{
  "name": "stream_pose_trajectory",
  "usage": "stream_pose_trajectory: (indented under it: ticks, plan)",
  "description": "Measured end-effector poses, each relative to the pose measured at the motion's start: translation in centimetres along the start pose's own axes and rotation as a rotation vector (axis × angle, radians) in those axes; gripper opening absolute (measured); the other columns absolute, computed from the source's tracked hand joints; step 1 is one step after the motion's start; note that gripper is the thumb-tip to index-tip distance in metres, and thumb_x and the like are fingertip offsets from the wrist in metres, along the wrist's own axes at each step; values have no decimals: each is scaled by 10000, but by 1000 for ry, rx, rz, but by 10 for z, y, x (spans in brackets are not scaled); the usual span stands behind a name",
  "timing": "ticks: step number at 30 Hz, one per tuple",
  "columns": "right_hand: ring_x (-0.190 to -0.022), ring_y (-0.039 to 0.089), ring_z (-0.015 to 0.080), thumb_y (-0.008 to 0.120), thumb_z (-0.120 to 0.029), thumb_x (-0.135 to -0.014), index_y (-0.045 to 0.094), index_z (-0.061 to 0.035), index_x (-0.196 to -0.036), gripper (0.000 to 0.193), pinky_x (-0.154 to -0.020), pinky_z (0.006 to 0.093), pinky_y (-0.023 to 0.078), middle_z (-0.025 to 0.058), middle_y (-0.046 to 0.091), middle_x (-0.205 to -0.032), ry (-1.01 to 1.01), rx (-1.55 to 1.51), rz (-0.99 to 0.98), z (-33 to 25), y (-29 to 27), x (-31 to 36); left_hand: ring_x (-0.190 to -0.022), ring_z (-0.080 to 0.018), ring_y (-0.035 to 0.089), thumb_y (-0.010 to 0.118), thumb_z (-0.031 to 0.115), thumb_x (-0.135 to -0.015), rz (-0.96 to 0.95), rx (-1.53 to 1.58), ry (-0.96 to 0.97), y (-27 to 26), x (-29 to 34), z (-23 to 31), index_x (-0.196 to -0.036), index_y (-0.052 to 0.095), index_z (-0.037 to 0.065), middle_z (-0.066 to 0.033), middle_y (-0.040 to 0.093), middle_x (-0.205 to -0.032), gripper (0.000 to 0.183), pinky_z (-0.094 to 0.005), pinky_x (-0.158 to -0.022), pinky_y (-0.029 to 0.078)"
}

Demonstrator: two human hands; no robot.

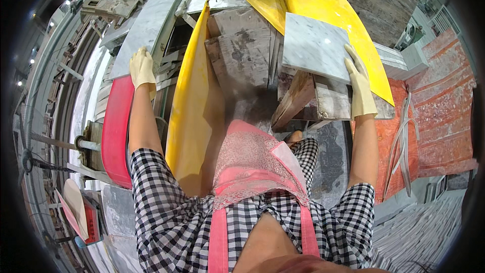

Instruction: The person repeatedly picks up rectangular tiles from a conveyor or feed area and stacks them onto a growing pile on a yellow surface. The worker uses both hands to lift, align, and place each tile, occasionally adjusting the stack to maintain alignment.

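Observation:
My left hand [143,70], in a cream rubber glove, rests at the near end of a long grey-white marble slab [150,17], its fingers extended and slightly bent over the surface. Just below it is a red curved panel [117,134]. My right hand [360,83], gloved alike, lies along the right edge of a square grey-veined marble tile [316,45], fingers apart and their tips touching its top. Flat on a worn wooden stand [331,98], the tile overlaps a yellow sheet [343,17]. The undersides of both stone pieces are hidden.
A tall yellow panel [194,106] stands between my arms, beside weathered boards [240,45]. Pale straps [401,146] hang over orange sheeting [439,91] at right. Stacked thin slabs [419,232] lie lower right. A metal shaft [88,144] sticks out at left.

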State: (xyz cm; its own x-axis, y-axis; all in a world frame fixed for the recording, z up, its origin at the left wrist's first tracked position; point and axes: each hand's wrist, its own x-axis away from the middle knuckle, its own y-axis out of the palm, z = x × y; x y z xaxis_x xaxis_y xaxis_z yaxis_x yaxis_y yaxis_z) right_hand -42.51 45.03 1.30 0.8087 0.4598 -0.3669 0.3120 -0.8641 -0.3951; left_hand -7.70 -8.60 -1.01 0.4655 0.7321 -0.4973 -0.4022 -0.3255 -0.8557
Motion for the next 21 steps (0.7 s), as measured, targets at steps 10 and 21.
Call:
stream_pose_trajectory:
  ticks: [10,21]
  plan:
    - [-1387,447,211,568,-143,-986,607,-40,-1368,398,-1169,319,292,99,555,-1448,46,-87,23,-11,3,5,-1072,-348,627,455,213,-966,107,-22,60,2,4,-2,-1087,676,49,-159,688,-1105,301,-455,-954,484]
    - [-1420,412,226,547,-186,-1007,580,-44,-1402,421,-1187,335,267,120,518,-1491,38,-25,9,-16,1,9,-1040,-361,647,494,215,-966,109,-23,35,1,6,3,-1032,679,57,-166,696,-1064,252,-479,-923,506]
